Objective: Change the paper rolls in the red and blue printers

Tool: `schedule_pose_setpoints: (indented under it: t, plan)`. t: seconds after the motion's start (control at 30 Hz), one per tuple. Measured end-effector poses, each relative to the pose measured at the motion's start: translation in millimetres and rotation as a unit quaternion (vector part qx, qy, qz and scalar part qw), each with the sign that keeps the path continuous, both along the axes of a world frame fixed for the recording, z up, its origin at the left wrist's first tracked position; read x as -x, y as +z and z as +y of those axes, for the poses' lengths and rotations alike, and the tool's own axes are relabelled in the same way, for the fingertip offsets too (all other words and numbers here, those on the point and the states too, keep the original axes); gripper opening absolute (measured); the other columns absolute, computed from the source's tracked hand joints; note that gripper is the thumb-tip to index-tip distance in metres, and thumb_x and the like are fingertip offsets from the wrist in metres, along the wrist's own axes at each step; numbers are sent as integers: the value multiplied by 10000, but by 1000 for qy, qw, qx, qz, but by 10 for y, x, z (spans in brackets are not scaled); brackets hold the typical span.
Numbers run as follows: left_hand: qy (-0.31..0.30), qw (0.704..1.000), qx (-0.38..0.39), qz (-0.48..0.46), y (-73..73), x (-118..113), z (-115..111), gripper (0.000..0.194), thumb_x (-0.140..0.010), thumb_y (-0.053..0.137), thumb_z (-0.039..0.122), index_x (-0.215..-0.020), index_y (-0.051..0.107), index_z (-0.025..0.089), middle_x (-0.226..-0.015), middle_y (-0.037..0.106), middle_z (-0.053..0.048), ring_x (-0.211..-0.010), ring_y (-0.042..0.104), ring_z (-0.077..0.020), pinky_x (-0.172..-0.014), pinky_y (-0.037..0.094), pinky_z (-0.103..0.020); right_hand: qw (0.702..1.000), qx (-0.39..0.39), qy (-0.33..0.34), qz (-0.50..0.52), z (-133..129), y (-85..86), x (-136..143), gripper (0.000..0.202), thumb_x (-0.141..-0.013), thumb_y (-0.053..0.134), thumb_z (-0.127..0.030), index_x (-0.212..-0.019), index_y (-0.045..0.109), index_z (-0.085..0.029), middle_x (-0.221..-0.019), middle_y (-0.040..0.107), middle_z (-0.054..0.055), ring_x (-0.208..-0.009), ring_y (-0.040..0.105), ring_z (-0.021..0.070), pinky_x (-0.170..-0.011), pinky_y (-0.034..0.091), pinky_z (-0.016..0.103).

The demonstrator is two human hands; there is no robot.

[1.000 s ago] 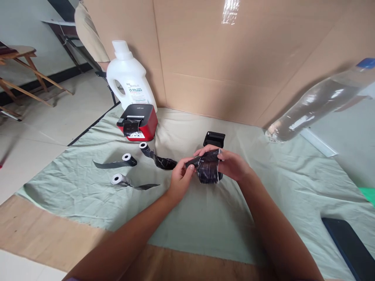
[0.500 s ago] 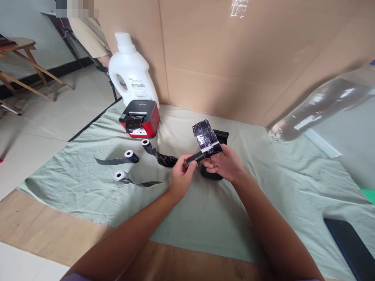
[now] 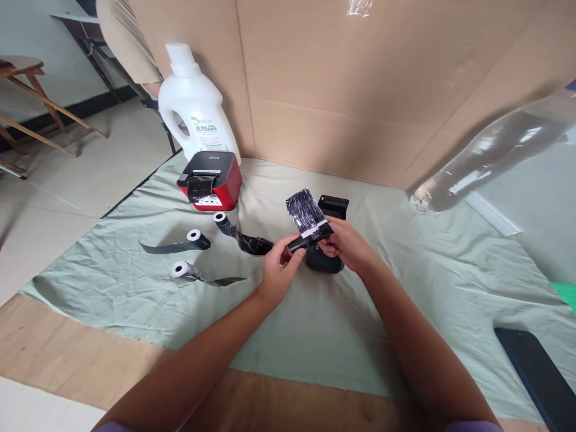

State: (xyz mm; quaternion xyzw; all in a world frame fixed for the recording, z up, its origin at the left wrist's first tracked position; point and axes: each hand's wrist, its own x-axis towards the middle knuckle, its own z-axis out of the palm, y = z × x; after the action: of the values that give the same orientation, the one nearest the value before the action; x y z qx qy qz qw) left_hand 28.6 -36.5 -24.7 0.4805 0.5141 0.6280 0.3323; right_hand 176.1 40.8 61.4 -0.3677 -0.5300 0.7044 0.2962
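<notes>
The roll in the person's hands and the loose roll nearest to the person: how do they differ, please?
The held roll is raised in the left hand and right hand; the loose roll lies on the cloth.
The held roll's strip points up in the view; the loose roll's strip trails right.
The loose roll shows a pale round end; the held roll shows a dark side.
Both are partly unrolled.

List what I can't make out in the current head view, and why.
All in the head view:
Middle of the black device: hidden by the right hand and black roll.
Phone: lower end cut off by the picture's edge.
Clear bottle: capped end partly cut off at right.
White jug: finest print too small.
</notes>
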Motion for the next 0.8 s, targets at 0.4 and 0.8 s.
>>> schedule_pose_setpoints:
  t: [0.4, 0.8]
  plan:
    - [-69, 997, 6, 20, 45, -7, -28, 315, -1017, 500, 464, -1049, 636, 181, -822, 651, -21, -742, 590, -145, -696, 474, -247, 997, -44, 28, -55, -159, -98, 112, 540, -986, 332, -677, -1204, 542, -229, -604, 474, -55, -453, 337, 91, -428, 245, 212]
    - [-104, 994, -40, 19, 23, 33, -59, 566, -1008, 523, 497, -1532, 434, 303, -1604, 434, -105, -1399, 489, -283, -1073, 445, -401, 973, -158, 55, -159, -25, 128, -160, 247, -833, 674, -365, -997, 737, -191, -834, 673, 17, -675, 569, 123, -597, 446, 254]
